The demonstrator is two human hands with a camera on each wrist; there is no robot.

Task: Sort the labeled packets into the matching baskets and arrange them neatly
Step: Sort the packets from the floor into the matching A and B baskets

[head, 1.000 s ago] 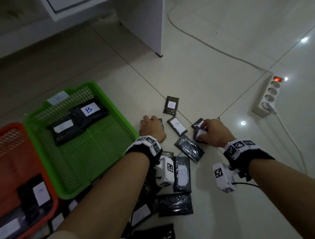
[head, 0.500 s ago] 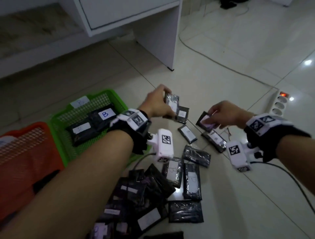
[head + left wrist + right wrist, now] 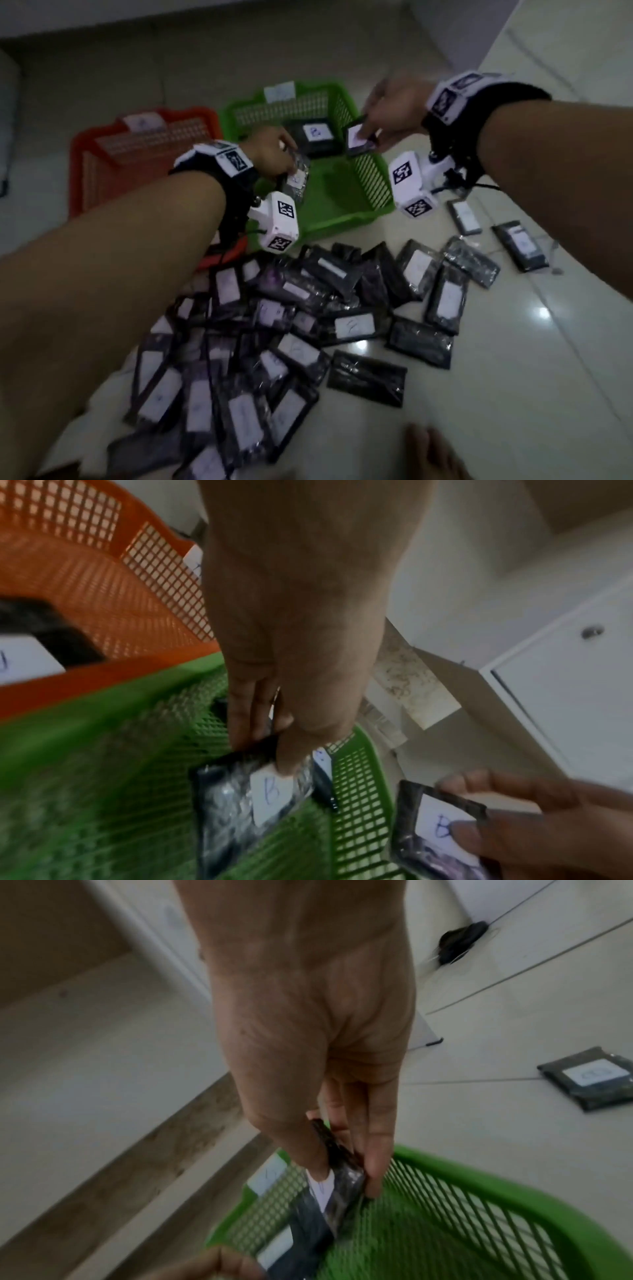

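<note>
My left hand (image 3: 274, 154) pinches a black packet (image 3: 246, 804) with a white label marked B and hangs it over the green basket (image 3: 342, 219). My right hand (image 3: 387, 113) pinches another black packet (image 3: 359, 140), also marked B (image 3: 441, 829), above the basket's right rim. In the right wrist view that packet (image 3: 342, 1180) dangles from thumb and fingers (image 3: 373, 1164) over the green mesh wall (image 3: 479, 1218). A labelled packet (image 3: 315, 133) lies inside the green basket at its far end. The orange basket (image 3: 102, 161) stands to the left, with a packet (image 3: 44, 631) in it.
A heap of several black labelled packets (image 3: 274, 325) covers the floor in front of me. Loose packets (image 3: 520, 246) lie to the right on the pale tiles. White cabinet doors (image 3: 565, 696) stand beyond the baskets. A bare foot (image 3: 431, 452) shows at the bottom edge.
Both hands lifted packets off the floor and swung left to the green basket. The head view turned left and down, so the heap now fills the foreground.
</note>
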